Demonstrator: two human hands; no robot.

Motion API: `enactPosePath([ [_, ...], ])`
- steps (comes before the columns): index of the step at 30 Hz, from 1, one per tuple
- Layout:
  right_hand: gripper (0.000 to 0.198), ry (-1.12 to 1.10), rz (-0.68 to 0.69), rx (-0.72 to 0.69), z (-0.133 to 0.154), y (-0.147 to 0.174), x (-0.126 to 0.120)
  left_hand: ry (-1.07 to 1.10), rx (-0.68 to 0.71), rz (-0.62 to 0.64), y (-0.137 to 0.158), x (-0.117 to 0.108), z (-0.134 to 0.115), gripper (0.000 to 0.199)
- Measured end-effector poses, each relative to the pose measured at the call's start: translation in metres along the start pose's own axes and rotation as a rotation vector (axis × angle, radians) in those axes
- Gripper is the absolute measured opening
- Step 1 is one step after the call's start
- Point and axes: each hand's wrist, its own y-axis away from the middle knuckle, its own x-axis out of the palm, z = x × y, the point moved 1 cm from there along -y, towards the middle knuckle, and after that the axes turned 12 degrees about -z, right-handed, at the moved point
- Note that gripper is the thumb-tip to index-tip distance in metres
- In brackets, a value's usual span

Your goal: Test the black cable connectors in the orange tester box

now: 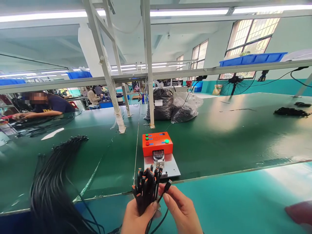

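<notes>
My left hand (pixel 138 214) is closed round a bundle of black cables (pixel 146 188), their plug ends pointing up, several with orange tips. Close beside it, my right hand (pixel 181 208) pinches one black cable (pixel 167 186) just below its plug, which leans up to the right. Just beyond the bundle stands an orange box (pixel 157 143) with green and red buttons. A small digital gauge (pixel 158 155) is mounted in front of it on a metal plate (pixel 173 167). The bundle hides part of that plate.
A thick hank of black cables (pixel 53 175) hangs over the green table's (pixel 209 146) front edge at left. Plastic bags of dark goods (pixel 162 104) stand behind the box, near white frame posts (pixel 149 65). More black cables (pixel 291 111) lie far right. A person (pixel 53 104) works at far left.
</notes>
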Motion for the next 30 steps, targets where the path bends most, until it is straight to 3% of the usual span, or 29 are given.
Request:
enactPosePath([
  [3,0.031,-0.139,-0.031,0.119,0.016,-0.004,0.006,0.001,0.021,0.035,0.004,0.001,-0.009,0.040],
  [6,0.032,-0.173,-0.065,0.260,0.013,-0.012,0.006,-0.101,0.065,-0.061,0.005,-0.003,-0.016,0.038],
  [8,0.031,-0.123,-0.024,0.328,0.006,-0.019,0.005,-0.140,0.102,-0.103,0.003,-0.006,-0.015,0.034],
  [13,0.025,-0.080,0.099,0.407,-0.007,-0.031,0.009,-0.010,0.164,-0.077,-0.005,-0.002,-0.001,0.043],
  [25,0.025,-0.141,0.038,0.459,-0.005,-0.042,0.014,-0.040,0.144,-0.054,-0.011,-0.005,0.012,0.055],
  [28,0.023,-0.072,0.098,0.416,-0.009,-0.040,0.011,-0.022,0.147,-0.013,-0.012,-0.004,0.009,0.052],
  [30,0.020,0.140,0.212,0.343,-0.015,-0.034,0.005,-0.020,0.113,0.015,-0.013,-0.004,0.007,0.050],
])
